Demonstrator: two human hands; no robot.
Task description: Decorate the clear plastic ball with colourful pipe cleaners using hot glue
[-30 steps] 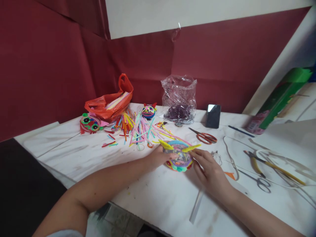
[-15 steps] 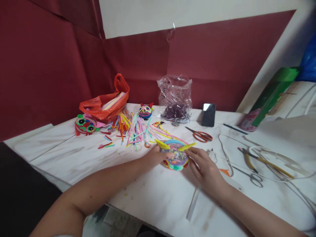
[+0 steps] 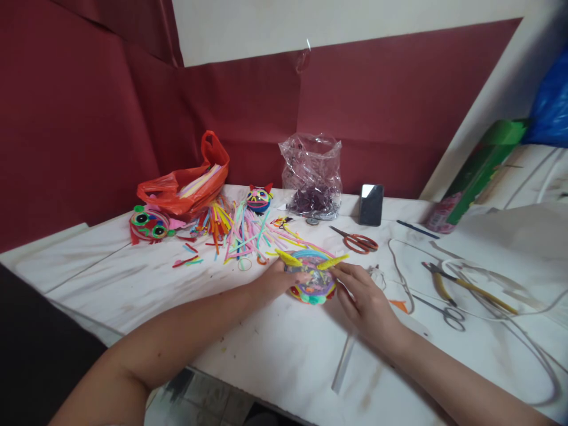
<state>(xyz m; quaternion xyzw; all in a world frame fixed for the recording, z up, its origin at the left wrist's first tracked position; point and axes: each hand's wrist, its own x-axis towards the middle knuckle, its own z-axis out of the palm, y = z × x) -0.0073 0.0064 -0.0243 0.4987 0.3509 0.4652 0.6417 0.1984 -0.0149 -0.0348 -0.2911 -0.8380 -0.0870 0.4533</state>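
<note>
- Hands meet at the middle of the white table (image 3: pixel 133 284), both on a round pipe-cleaner face (image 3: pixel 313 278) with two yellow ears that lies flat on the tabletop.
- The left hand (image 3: pixel 276 280) grips the face's rim from 9 o'clock, fingers curled onto its edge.
- The right hand (image 3: pixel 364 297) grips it from 3 o'clock, fingertips pinched near the base of the right-hand ear.
- At 11 o'clock from the face, just beside it, lies a spread of loose pipe cleaners (image 3: pixel 246 234). Beyond them an orange bag (image 3: pixel 184 189) holds more.
- A cat head (image 3: pixel 258 198) sits at the far side of that spread, and a green-eyed figure (image 3: pixel 148 223) lies at 10 o'clock, well apart.
- At 12 o'clock stands a clear plastic bag (image 3: pixel 310 177), with a phone (image 3: pixel 371 204) propped at 1 o'clock.
- Red-handled scissors (image 3: pixel 357 241) lie near at 1 o'clock.
- Yellow-handled pliers (image 3: pixel 444 281) and small steel scissors (image 3: pixel 448 313) lie at 3 o'clock, apart from the right hand.
</note>
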